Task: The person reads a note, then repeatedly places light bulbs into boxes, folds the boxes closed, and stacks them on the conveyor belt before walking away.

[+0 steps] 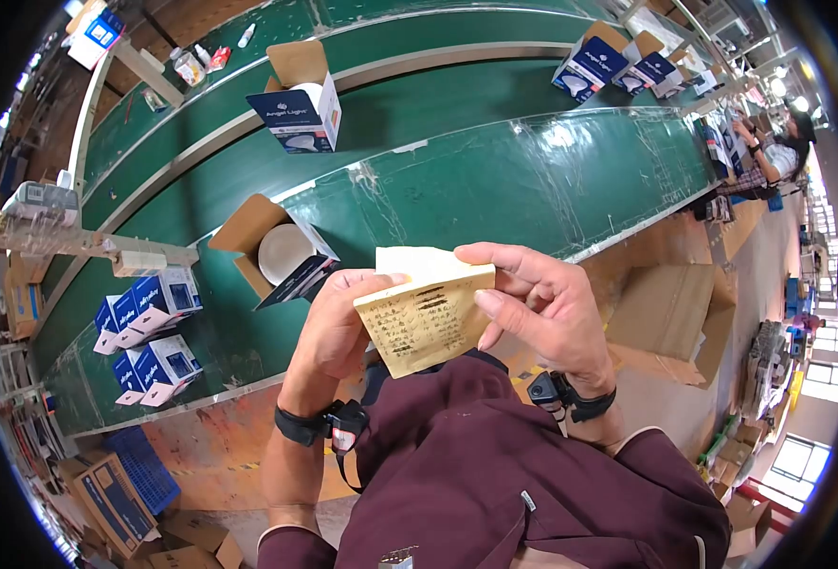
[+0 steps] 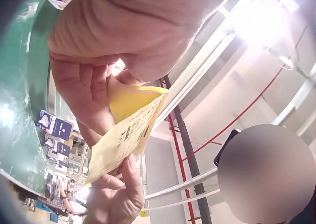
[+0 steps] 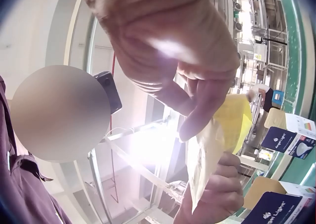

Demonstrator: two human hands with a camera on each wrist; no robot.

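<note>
A yellowish sheet of paper (image 1: 427,332) with rows of handwriting, a few of them blacked out, is held over the lap in the head view. My left hand (image 1: 336,327) pinches its left edge, the thumb on top. On the other side my right hand (image 1: 556,308) holds the upper right corner between thumb and fingers. The left wrist view shows the paper (image 2: 123,140) bent, with a brighter yellow layer behind the written face. Just beyond the left hand, an open box (image 1: 248,218) on the green bench contains a white round lamp (image 1: 282,254).
Blue and white boxes (image 1: 158,303) are stacked at the bench's left end. Another open lamp box (image 1: 296,119) stands farther back, and several more (image 1: 594,62) at the far right. A brown carton (image 1: 661,313) lies right of me. Another person (image 1: 779,156) works at the far end.
</note>
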